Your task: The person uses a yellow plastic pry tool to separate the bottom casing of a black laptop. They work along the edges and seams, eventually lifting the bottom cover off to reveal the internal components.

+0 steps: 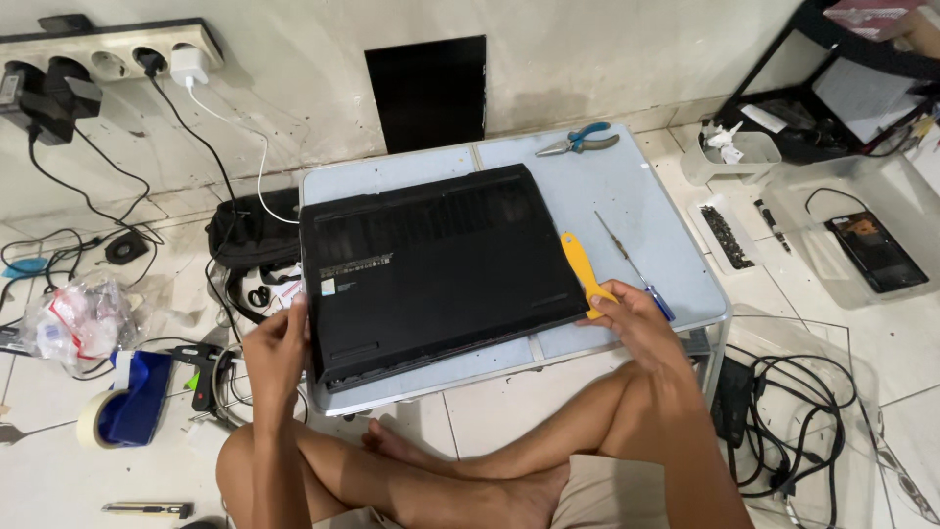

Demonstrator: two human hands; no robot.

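A black laptop [436,264] lies base-up, mid-table [636,186]; likely heavy, stiff, with a fragile rim; best held by opposite edges. Left hand [277,348], at its 8 o'clock, fingers curled on the edge; right hand [627,315], at 4 o'clock, pinches a yellow pry tool [583,266] against the rim. A pale sticker [326,287] sits by the left edge; a plastic packet [73,318] lies at 9 o'clock.

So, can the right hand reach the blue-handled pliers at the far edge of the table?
Probably yes: the right hand holds a yellow pry tool, but nothing stands between it and the pliers.
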